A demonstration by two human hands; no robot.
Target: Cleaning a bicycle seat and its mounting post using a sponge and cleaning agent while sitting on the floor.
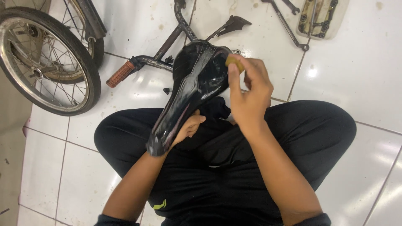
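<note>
White floor tiles point(356, 75), stained in places, carry everything, and the person sits cross-legged on them in black trousers point(301, 129). Nearest, over the lap, the left hand point(188, 127) is closed around the underside of a glossy black bicycle saddle point(192, 83), holding it tilted with its narrow nose toward the body. At the saddle's wide rear, the right hand point(249, 90) pinches a small yellowish pad point(235, 62) against the shell.

The shell looks wet and slick, so I judge the saddle could twist or slip out of the one supporting grip if the pad is pressed hard.

Just beyond the saddle lies a dark handlebar with an orange grip point(120, 74). Left of the saddle stand spoked wheels point(46, 62), a close edge for that elbow. Far right of it, wrenches point(289, 25) and a clear tray point(322, 19) lie well apart, with open tile between.
</note>
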